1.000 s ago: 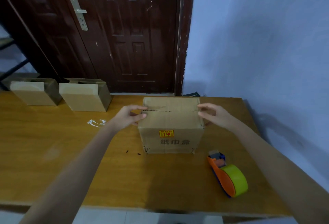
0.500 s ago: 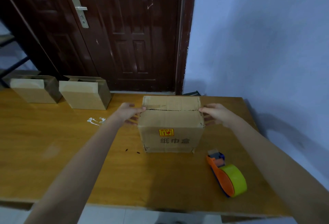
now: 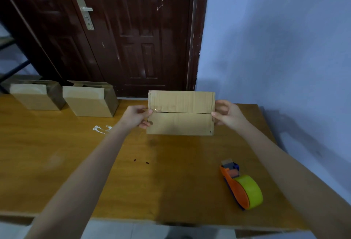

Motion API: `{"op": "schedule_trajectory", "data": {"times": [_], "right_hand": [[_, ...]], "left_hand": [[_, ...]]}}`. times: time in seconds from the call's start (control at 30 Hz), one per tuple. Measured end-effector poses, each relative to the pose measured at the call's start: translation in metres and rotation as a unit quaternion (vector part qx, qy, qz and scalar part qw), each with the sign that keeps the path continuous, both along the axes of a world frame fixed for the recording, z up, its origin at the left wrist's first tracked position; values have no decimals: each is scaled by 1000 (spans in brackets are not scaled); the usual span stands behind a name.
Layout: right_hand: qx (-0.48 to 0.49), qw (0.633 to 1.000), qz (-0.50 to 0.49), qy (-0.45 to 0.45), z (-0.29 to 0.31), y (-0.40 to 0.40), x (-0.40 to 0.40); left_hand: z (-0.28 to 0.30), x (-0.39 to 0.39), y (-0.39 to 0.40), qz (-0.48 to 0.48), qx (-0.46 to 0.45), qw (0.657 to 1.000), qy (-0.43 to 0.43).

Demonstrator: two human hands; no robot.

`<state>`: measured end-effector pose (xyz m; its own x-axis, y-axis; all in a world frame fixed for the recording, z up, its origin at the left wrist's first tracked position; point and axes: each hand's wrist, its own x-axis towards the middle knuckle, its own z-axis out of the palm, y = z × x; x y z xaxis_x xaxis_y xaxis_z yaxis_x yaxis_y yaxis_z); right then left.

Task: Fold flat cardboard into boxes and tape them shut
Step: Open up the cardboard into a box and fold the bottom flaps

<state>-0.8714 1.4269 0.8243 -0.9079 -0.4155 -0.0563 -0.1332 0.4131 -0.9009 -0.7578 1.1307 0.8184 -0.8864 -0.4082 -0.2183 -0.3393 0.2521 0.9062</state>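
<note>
Along the far left edge of the wooden table [image 3: 57, 163]: two folded cardboard boxes, first box [image 3: 36, 96] and second box [image 3: 89, 99], side by side, just apart, each with a pale front flap, tops seemingly open, interiors in shadow. Just right of and nearer than the second box: small white scrap [image 3: 99, 129], flat on the tabletop. Behind, beyond the table: dark brown panelled door [image 3: 133, 30] with a pale metal handle plate [image 3: 84, 12].

Centre, raised above the tabletop: cardboard box [image 3: 181, 113], flapped face turned toward the camera, two flaps meeting at a horizontal seam across the middle, a glossy strip, apparently tape, at the seam's left end; how far along it runs cannot be told. Held at both ends. At its left edge: left hand [image 3: 137, 116], thumb on the facing side at seam level, fingers curled round the edge and partly hidden behind. At its right edge: right hand [image 3: 227, 114], thumb tip at the seam, fingers curled behind the edge. Lower on the tabletop, centre-left: two small dark specks [image 3: 141, 161].

Right, near the front of the table, well apart from the held box: tape dispenser [image 3: 241, 186], orange frame, yellow-green roll, lying untouched. Far right: pale blue wall [image 3: 275, 49].
</note>
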Motion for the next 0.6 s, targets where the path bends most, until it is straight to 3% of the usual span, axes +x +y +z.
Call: {"op": "schedule_trajectory", "data": {"times": [0.17, 0.37, 0.6], "right_hand": [[-24, 997, -40, 57, -29, 1, 26], [-23, 997, -77, 13, -80, 8, 70], [28, 996, -71, -40, -119, 5, 96]], "left_hand": [[-32, 10, 5, 26, -20, 998, 47], [-86, 45, 36, 53, -70, 994, 62], [-138, 72, 59, 146, -72, 986, 17]]}}
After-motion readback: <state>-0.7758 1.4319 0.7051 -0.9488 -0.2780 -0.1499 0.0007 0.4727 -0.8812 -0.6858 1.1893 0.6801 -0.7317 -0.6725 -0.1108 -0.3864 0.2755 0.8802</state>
